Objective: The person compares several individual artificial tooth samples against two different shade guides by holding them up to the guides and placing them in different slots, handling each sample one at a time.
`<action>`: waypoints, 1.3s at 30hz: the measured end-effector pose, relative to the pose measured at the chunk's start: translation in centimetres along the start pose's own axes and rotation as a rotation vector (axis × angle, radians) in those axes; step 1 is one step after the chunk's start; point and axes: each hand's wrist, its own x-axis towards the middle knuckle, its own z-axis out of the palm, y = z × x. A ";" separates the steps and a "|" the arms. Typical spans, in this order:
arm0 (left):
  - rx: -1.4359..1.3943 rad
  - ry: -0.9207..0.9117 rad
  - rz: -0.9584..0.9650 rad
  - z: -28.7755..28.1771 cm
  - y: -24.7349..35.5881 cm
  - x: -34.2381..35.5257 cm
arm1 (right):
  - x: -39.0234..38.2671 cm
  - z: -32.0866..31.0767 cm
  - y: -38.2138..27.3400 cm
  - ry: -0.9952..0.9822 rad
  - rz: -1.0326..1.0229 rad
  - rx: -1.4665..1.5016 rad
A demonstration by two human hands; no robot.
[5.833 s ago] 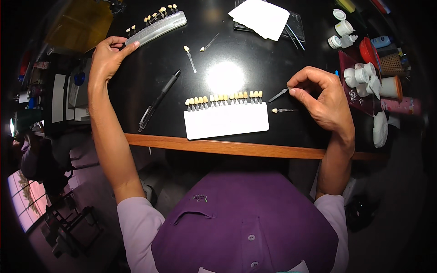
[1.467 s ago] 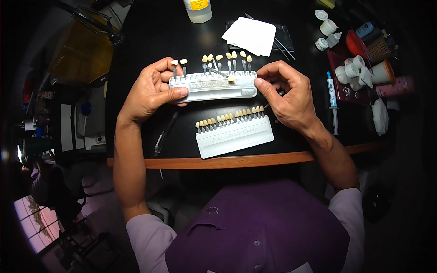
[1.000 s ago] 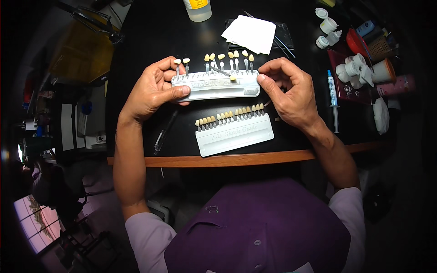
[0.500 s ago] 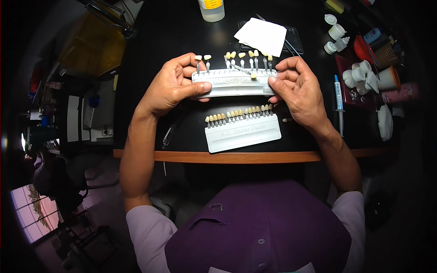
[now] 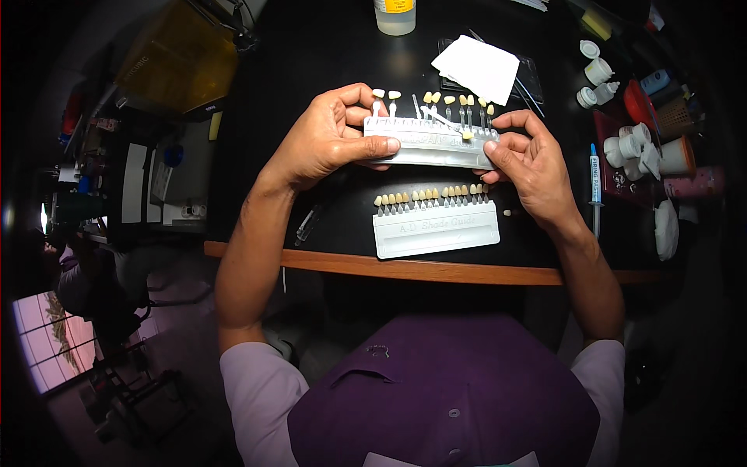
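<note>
Between my two hands I hold a white dental shade guide holder (image 5: 424, 156) above the black tabletop. My left hand (image 5: 331, 140) grips its left end, thumb in front and fingers behind. At the right end my right hand (image 5: 529, 163) pinches it between thumb and fingers. Tooth-shaped shade tabs (image 5: 449, 100) stand up from its top edge with a gap between groups. One tab (image 5: 467, 135) leans across the front face. Below it on the table lies a second white shade guide (image 5: 437, 229) with a full row of tooth tabs. A small loose tab (image 5: 507, 212) lies beside my right wrist.
A blue-tipped syringe (image 5: 595, 191) lies right of my right forearm. White jars (image 5: 599, 72) and an orange-brown cup (image 5: 675, 156) stand at the right. White paper (image 5: 476, 68) covers a dark tray. A clear bottle (image 5: 395, 19) is at the back. The table has a wooden front edge (image 5: 389, 267).
The whole view has shifted, so the table and things on it appear farther right. Both hands keep hold of the shade guide holder, now tilted slightly differently.
</note>
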 end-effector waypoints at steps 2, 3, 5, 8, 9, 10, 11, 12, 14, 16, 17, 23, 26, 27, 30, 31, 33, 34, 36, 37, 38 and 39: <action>-0.004 0.002 0.002 0.0 -0.1 0.0 | 0.1 0.0 0.1 0.000 -0.006 -0.009; -0.008 0.003 0.006 0.0 -0.1 0.0 | 0.1 0.0 0.0 0.001 -0.005 -0.008; -0.004 -0.004 0.011 -0.2 -0.4 0.1 | -0.1 0.0 -0.2 0.019 0.000 -0.020; 0.010 -0.008 0.015 -0.2 -0.3 0.1 | 0.0 -0.1 -0.1 0.011 -0.004 -0.039; 0.018 -0.006 0.015 -0.1 -0.3 0.0 | 0.0 0.0 -0.2 0.011 -0.004 -0.038; 0.019 -0.007 0.014 -0.2 -0.3 0.0 | 0.0 0.0 -0.3 0.016 -0.004 -0.037; 0.025 0.006 0.024 -0.2 -0.4 0.0 | -0.1 0.1 -0.3 0.021 -0.003 -0.035; 0.032 0.019 0.035 -0.2 -0.5 -0.1 | -0.1 0.0 -0.3 0.021 -0.003 -0.034; 0.023 0.018 -0.006 -0.2 -0.2 0.0 | -0.1 -0.2 -0.1 0.017 -0.025 -0.013; 0.015 0.019 -0.047 -0.3 0.0 0.0 | -0.2 -0.2 -0.3 0.019 -0.032 -0.010; 0.007 0.027 -0.050 -0.3 0.1 -0.1 | -0.2 -0.2 -0.3 0.019 -0.040 -0.007; 0.038 0.027 -0.025 -0.4 -0.3 -0.1 | -0.3 -0.1 -0.2 0.007 -0.048 0.003; 0.098 0.013 0.026 -0.5 -0.8 0.0 | -0.4 0.2 -0.4 0.032 -0.043 0.010; 0.127 0.007 0.055 -0.5 -0.9 0.1 | -0.5 0.2 -0.4 0.037 -0.043 0.009; 0.082 0.042 0.046 0.4 -0.1 0.1 | -0.6 0.2 0.2 0.077 -0.064 -0.078; 0.080 0.040 0.048 0.4 -0.2 0.1 | -0.6 0.4 0.4 0.121 -0.172 -0.199; 0.094 0.032 0.034 0.3 -0.3 0.0 | -0.7 0.5 0.3 0.210 -0.320 -0.431; 0.093 0.029 0.034 0.4 -0.3 0.1 | -0.7 0.4 0.1 0.213 -0.319 -0.432; 0.077 0.017 0.028 0.5 -0.2 0.1 | -0.8 0.3 -0.2 0.216 -0.479 -0.654; 0.077 0.015 0.027 0.6 -0.2 0.1 | -0.9 0.2 -0.3 0.207 -0.464 -0.665; 0.070 0.011 0.023 0.8 -0.2 0.1 | -0.9 0.1 -0.2 0.208 -0.462 -0.665; 0.062 0.007 0.020 0.8 -0.2 0.1 | -0.7 0.2 -0.2 0.214 -0.510 -0.692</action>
